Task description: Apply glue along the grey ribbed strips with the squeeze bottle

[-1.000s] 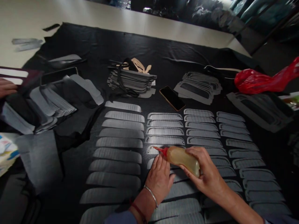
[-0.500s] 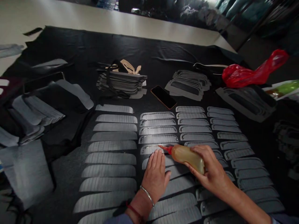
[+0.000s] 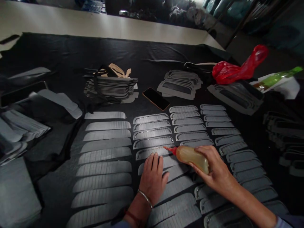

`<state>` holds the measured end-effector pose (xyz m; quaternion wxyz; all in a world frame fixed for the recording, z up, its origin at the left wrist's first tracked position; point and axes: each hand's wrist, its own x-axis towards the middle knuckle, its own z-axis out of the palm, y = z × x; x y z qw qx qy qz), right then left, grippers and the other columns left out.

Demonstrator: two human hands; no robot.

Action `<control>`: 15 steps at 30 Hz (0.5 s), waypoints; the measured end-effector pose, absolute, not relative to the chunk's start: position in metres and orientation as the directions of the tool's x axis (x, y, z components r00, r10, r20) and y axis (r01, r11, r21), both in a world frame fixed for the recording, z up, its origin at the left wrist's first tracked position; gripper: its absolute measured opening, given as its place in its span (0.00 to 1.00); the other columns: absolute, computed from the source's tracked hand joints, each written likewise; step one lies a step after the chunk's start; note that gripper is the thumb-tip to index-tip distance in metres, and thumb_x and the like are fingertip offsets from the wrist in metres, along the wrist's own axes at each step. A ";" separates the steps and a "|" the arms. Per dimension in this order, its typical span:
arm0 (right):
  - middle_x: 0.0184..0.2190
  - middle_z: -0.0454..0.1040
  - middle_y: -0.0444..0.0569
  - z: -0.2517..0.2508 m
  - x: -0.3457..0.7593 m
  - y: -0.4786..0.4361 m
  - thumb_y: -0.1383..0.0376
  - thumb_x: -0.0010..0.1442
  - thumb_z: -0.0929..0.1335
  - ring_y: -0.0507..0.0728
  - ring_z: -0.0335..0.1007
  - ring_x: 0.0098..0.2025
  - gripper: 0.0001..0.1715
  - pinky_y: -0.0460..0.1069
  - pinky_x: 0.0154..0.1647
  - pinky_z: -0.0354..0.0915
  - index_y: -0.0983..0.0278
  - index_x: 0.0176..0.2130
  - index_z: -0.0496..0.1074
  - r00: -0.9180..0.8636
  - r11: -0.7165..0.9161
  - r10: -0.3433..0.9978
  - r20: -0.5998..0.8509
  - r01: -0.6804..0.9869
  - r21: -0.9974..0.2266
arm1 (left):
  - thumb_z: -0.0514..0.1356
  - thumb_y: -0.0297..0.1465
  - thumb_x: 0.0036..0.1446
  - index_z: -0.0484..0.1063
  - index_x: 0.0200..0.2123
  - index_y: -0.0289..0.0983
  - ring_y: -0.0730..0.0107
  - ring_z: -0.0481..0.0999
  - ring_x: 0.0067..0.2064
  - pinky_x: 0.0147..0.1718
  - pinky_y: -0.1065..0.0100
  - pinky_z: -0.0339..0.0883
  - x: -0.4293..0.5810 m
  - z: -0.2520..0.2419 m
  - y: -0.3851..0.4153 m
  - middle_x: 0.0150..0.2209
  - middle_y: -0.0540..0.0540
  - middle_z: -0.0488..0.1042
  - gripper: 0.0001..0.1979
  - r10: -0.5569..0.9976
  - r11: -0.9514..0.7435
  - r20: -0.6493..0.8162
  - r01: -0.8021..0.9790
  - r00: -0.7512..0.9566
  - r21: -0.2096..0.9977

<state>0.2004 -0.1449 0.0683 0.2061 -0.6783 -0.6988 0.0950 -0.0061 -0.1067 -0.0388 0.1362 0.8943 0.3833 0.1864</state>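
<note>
My right hand (image 3: 211, 164) is wrapped round a glue bottle (image 3: 192, 157), a soft yellowish one tilted on its side with its red nozzle pointing left. The nozzle tip is at the upper edge of a grey rounded strip (image 3: 144, 154) in the second column. My left hand (image 3: 152, 175) lies flat, its fingertips at the lower edge of that strip. Strips higher in this column, such as the one just above (image 3: 154, 142), carry a shiny line along their rounded edge. Plain grey strips (image 3: 104, 167) lie in a column to the left.
A phone (image 3: 156, 98) lies beyond the rows. Behind are a tied stack of grey pieces (image 3: 111, 87), a pile of framed pieces (image 3: 179, 85) and a red plastic bag (image 3: 237, 69). More grey pieces (image 3: 23, 125) lie at the left, and further columns of strips (image 3: 247, 167) at the right.
The nozzle tip has moved right along the strip's upper edge. My left hand stays flat at the same strip. The whole view has shifted, with background things now further left.
</note>
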 end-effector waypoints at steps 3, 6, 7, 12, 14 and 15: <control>0.40 0.63 0.55 0.069 0.205 -0.150 0.67 0.57 0.66 0.59 0.63 0.42 0.22 0.54 0.40 0.66 0.63 0.49 0.56 0.018 0.047 0.988 0.154 0.913 -0.405 | 0.57 0.37 0.55 0.65 0.52 0.31 0.50 0.62 0.55 0.50 0.53 0.63 -0.006 -0.038 -0.107 0.53 0.35 0.65 0.23 0.737 -0.670 0.234 0.639 0.634 0.376; 0.40 0.63 0.55 0.069 0.209 -0.154 0.67 0.57 0.66 0.60 0.63 0.42 0.22 0.54 0.40 0.65 0.63 0.50 0.56 0.024 0.040 0.988 0.154 0.918 -0.395 | 0.58 0.37 0.55 0.65 0.52 0.33 0.51 0.62 0.55 0.51 0.53 0.62 -0.006 -0.037 -0.107 0.53 0.36 0.65 0.23 0.740 -0.666 0.224 0.645 0.634 0.376; 0.40 0.63 0.55 0.068 0.211 -0.156 0.67 0.57 0.66 0.60 0.63 0.42 0.22 0.55 0.40 0.65 0.63 0.50 0.56 0.029 0.036 0.987 0.158 0.919 -0.392 | 0.58 0.37 0.55 0.65 0.53 0.34 0.51 0.62 0.55 0.51 0.54 0.62 -0.006 -0.037 -0.107 0.53 0.36 0.65 0.23 0.742 -0.663 0.219 0.646 0.633 0.378; 0.40 0.63 0.55 0.067 0.219 -0.162 0.67 0.57 0.66 0.60 0.63 0.42 0.22 0.55 0.40 0.65 0.63 0.49 0.57 0.064 0.006 0.983 0.173 0.925 -0.381 | 0.58 0.37 0.55 0.65 0.53 0.35 0.51 0.61 0.55 0.52 0.54 0.60 -0.007 -0.037 -0.107 0.53 0.36 0.65 0.23 0.739 -0.666 0.216 0.647 0.638 0.371; 0.40 0.64 0.55 0.067 0.221 -0.164 0.66 0.57 0.66 0.60 0.63 0.42 0.21 0.55 0.40 0.65 0.63 0.49 0.57 0.072 0.001 0.980 0.184 0.929 -0.370 | 0.57 0.38 0.55 0.65 0.53 0.35 0.50 0.61 0.55 0.51 0.53 0.60 -0.007 -0.037 -0.107 0.53 0.35 0.64 0.23 0.734 -0.673 0.224 0.646 0.641 0.360; 0.40 0.64 0.55 0.068 0.222 -0.166 0.66 0.57 0.66 0.60 0.63 0.42 0.21 0.55 0.40 0.65 0.63 0.49 0.57 0.073 0.001 0.979 0.189 0.931 -0.365 | 0.57 0.38 0.55 0.65 0.53 0.35 0.50 0.61 0.55 0.51 0.53 0.61 -0.006 -0.038 -0.107 0.53 0.35 0.64 0.23 0.734 -0.675 0.230 0.646 0.639 0.358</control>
